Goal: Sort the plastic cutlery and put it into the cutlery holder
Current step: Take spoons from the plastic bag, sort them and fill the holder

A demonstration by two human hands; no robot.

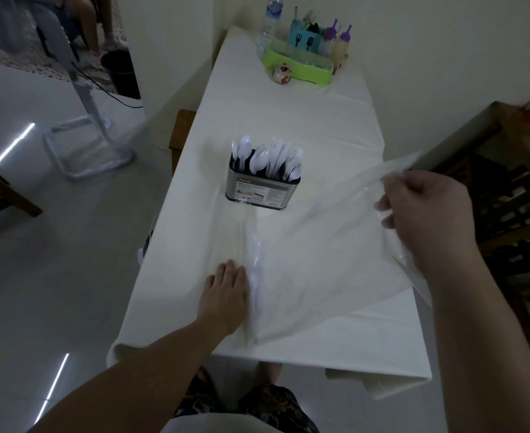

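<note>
On the table [288,120], your left hand [226,295] lies flat and open against a clear bag [320,260]. Your right hand [426,214] has its grip pinched on the bag's raised edge. Cutlery [270,160] stands in the holder [262,190], mid-table.

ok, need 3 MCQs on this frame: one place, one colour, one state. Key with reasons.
1. Where does the holder stand?
A. on the green tray
B. mid-table, beyond both hands
C. on the floor

2. What colour is the cutlery in the holder?
A. white
B. black
C. red

3. What is the right hand doing?
A. resting flat on the table
B. reaching into the holder
C. holding the clear bag lifted off the table

Key:
1 B: it stands alone on the white cloth, well short of the green tray at the far end.
2 A: spoons and other pieces sticking up are all white.
3 C: its fingers pinch the bag's raised edge, while the left hand lies at the bag's other end on the table.
</note>
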